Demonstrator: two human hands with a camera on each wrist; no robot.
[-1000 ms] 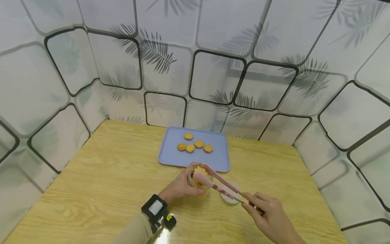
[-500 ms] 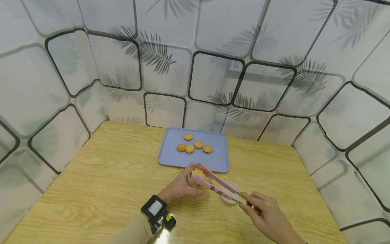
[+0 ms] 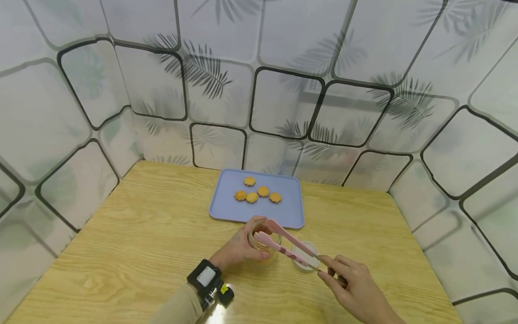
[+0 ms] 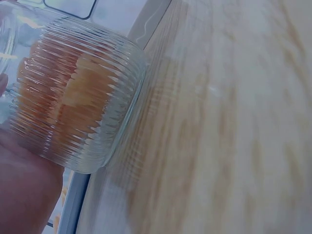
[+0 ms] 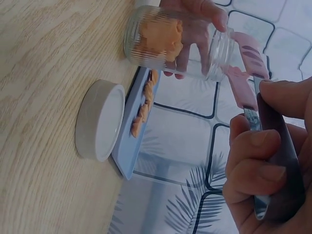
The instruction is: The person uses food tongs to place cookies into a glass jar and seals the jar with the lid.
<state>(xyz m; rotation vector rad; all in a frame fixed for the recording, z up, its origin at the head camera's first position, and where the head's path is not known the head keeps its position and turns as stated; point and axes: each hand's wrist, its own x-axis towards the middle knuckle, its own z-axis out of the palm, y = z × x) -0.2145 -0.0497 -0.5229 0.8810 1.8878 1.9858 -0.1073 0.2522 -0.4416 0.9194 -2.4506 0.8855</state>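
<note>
My left hand [image 3: 240,248] grips a ribbed glass jar [image 4: 124,83] around its side, near the mouth. Several golden cookies [image 5: 161,36] lie in the jar's lower part, seen through the glass. In my right hand [image 3: 358,285] is a pair of tongs [image 3: 289,237] with pink tips and metal handles, the thumb on one side and curled fingers on the other. The tong tips stand apart at the jar's mouth, with no cookie between them. Beside the jar, under the tongs, a round white lid [image 5: 100,119] lies on the table.
Behind the jar, a blue tray [image 3: 222,209] carries several flower-shaped cookies [image 3: 263,191]. Patterned curtain walls [image 3: 218,144] enclose the wooden table [image 3: 133,234] at the back and sides.
A cookie between the tong tips at the jar's mouth has dropped into the jar. The tongs and right hand shifted slightly left; the left hand stayed on the jar.
</note>
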